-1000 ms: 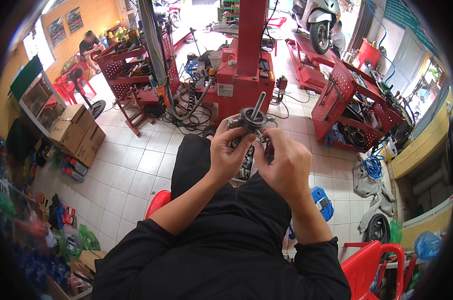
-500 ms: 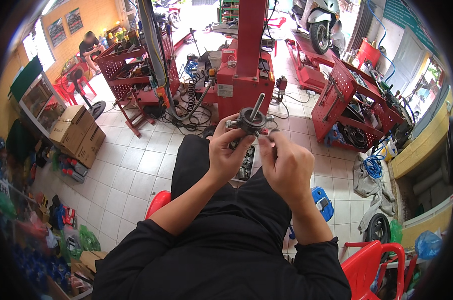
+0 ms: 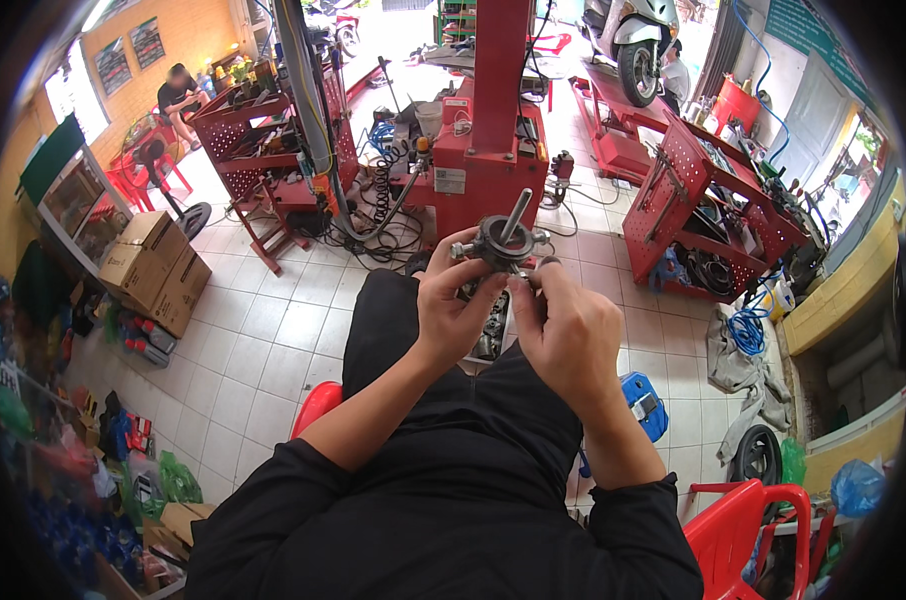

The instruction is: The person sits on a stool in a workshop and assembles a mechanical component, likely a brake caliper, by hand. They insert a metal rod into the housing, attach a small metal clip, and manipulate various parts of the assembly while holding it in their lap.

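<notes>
Held up over my lap is a dark ring-shaped metal part (image 3: 493,250), with a straight metal rod (image 3: 517,215) standing up through its middle and bolts sticking out from its sides. My left hand (image 3: 451,305) is closed around the ring's left and near side, thumb toward the front. The fingers of my right hand (image 3: 578,325) pinch together at a small bolt on the ring's near right side; the fingertips partly hide it. Beneath my hands, between my knees, a tray (image 3: 485,361) of metal parts shows in part.
Red perforated tool carts stand at the left (image 3: 235,135) and right (image 3: 673,210), with a red lift post (image 3: 500,90) straight ahead. Cardboard boxes (image 3: 153,270) are stacked at left. A blue case (image 3: 645,405) and a red chair (image 3: 738,535) are at right. Two people are farther back.
My right hand has shifted slightly left and its grip has turned a little at the bolt. My left hand and the ring-shaped part stay almost in place.
</notes>
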Demonstrator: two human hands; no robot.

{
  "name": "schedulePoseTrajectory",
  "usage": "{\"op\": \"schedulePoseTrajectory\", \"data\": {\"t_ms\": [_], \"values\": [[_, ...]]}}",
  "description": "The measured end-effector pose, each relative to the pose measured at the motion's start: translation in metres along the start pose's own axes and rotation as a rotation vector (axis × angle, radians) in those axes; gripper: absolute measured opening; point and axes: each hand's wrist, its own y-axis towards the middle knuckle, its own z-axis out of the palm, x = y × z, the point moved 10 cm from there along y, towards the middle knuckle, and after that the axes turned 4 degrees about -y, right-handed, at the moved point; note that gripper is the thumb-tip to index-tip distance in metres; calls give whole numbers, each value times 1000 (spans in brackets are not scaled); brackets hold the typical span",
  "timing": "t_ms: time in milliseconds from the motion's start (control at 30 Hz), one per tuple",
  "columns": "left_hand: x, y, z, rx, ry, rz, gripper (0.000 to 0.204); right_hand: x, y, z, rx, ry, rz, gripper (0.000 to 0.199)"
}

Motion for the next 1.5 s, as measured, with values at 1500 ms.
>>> {"op": "schedulePoseTrajectory", "data": {"t_ms": [1500], "values": [[-30,-1,-6,-3,127,218,22,15,0,-18,-82,24,-56,18]]}}
